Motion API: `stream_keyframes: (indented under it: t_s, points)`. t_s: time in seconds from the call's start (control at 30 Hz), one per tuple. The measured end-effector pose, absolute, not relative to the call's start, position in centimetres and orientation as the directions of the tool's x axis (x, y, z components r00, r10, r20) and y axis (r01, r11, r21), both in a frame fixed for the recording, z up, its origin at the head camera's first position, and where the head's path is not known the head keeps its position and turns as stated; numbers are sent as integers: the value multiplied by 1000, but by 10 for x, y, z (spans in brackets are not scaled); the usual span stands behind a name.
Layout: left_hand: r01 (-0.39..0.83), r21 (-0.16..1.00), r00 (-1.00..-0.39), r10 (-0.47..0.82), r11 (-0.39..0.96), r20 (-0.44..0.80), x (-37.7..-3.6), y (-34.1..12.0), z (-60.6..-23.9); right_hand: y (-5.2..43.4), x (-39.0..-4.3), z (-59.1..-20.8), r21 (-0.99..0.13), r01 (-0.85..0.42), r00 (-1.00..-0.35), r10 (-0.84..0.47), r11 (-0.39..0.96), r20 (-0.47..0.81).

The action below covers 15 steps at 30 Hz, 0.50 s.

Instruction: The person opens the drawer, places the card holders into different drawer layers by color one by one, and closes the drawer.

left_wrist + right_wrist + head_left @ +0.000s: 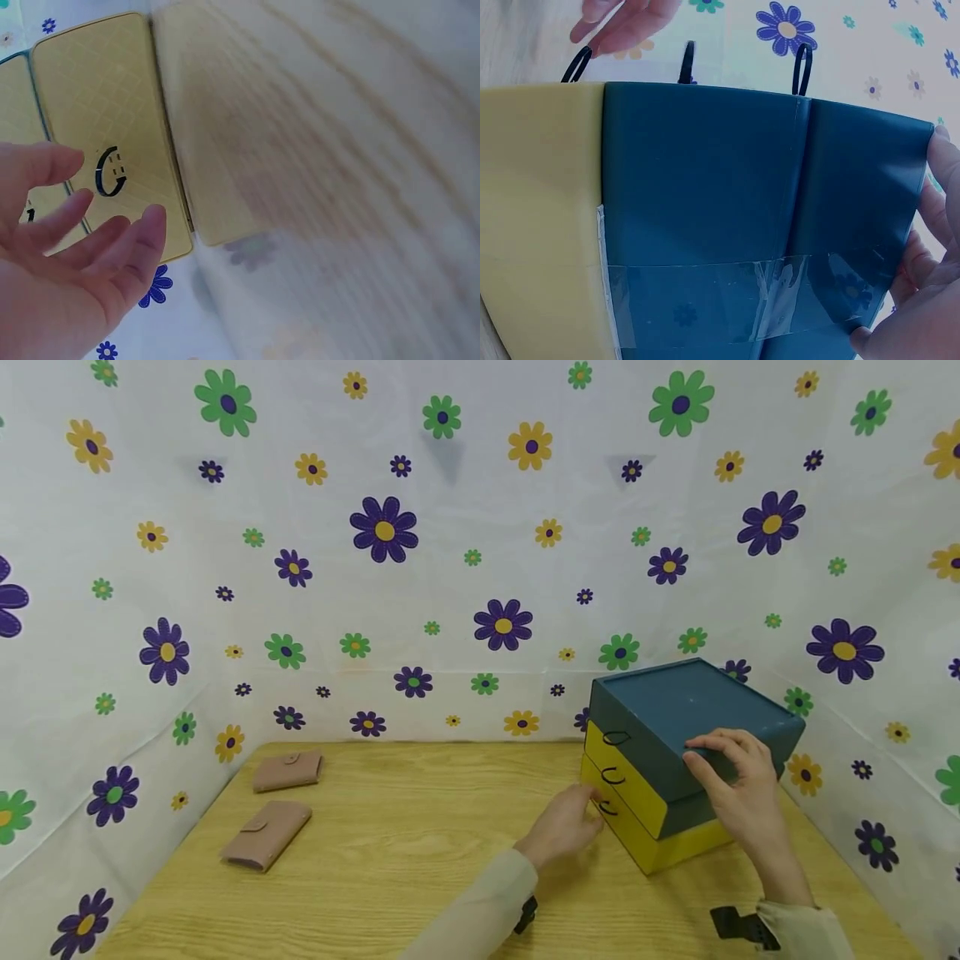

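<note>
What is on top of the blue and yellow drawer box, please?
Only the right hand rests on the drawer box, its fingers over the blue top's front edge. The rest of the top is bare. The drawers appear closed, so what is inside cannot be seen.

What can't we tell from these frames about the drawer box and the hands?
- Drawer contents: drawer box is shut in the head view.
- Left hand contact with the bottom pull: fingertips hide it in the head view; left wrist view shows fingers short of a pull.
- Table: blurred in the left wrist view.
- Right hand: mostly cut off at the right wrist view's edge.
</note>
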<state>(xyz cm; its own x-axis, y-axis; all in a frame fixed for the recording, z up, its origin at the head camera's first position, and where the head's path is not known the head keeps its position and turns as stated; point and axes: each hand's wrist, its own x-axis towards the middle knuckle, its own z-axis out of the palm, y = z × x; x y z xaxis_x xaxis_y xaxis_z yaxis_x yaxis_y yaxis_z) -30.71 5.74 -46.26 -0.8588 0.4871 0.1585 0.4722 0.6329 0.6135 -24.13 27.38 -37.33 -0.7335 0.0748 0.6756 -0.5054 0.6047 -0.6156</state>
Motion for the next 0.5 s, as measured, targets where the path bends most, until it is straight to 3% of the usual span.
stream_keyframes:
  t_s: [0.27, 0.5]
  points:
    - [579, 389, -806, 575, 716, 141, -309, 67, -465, 276, -240, -374, -624, -489, -749, 73, 610, 659]
    - [585, 372, -804, 574, 720, 152, -315, 71, -463, 276, -242, -373, -616, -506, -739, 64, 604, 671]
